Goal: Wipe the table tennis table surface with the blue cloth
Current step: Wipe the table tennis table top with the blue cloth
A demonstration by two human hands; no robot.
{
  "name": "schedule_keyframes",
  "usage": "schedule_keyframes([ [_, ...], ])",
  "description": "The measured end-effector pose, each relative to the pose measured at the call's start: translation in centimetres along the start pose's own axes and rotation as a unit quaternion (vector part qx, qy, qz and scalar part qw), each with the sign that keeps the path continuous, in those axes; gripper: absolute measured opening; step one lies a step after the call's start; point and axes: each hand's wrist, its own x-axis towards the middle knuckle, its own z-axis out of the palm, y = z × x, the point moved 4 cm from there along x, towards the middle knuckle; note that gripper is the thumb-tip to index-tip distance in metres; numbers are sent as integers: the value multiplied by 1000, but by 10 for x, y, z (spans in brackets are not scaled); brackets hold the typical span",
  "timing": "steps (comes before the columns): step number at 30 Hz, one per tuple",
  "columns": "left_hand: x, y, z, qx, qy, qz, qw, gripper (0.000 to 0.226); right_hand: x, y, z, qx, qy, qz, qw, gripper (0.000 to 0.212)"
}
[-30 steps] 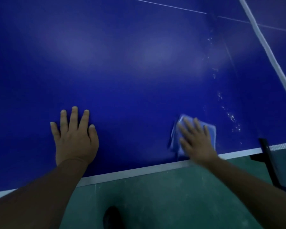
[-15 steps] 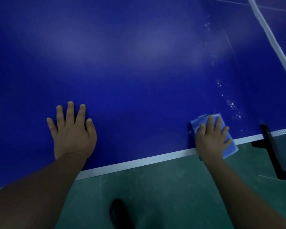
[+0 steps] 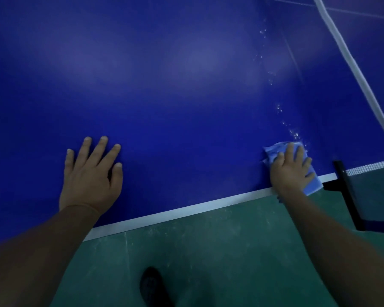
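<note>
Pressing flat with straight fingers, the right hand (image 3: 292, 170) holds the cloth (image 3: 309, 185) down at the desk's (image 3: 175, 85) near edge, one corner hanging past the white border beside the net post (image 3: 347, 191). Water drops (image 3: 295, 134) trail away just beyond it. The left hand (image 3: 90, 176) lies spread on the desk, well apart.

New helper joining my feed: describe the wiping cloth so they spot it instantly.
Find the dark blue table, then follow its white near edge rightward toward the black net post. Under the right hand lies the blue cloth, paler than the tabletop.
</note>
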Motion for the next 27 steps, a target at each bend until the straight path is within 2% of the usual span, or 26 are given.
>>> schedule_keyframes([
  [2, 2, -1, 0, 5, -1, 3, 1000, 63, -6, -12, 1, -1, 0, -5, 1000, 55],
  [4, 2, -1, 0, 8, -7, 4, 1000, 64, -33, -32, 10, -31, -4, -103, 994, 56],
  [6, 1, 0, 0, 15, -10, 3, 1000, 65, -63, -45, 20, -65, -11, -232, 970, 56],
  [11, 1, 4, -1, 30, -14, 11, 999, 67, -51, -40, 15, -79, -39, -375, 923, 60],
  [15, 2, 13, 0, 44, 0, 9, 999, 67, -27, -48, 10, -90, -52, -431, 896, 61],
  [19, 21, 52, 2, 20, 32, 34, 999, 63, 11, -68, 2, -99, -56, -464, 879, 61],
  [27, 144, 159, 25, -41, 60, 39, 997, 59, 100, -154, -11, -79, -53, -503, 859, 69],
])
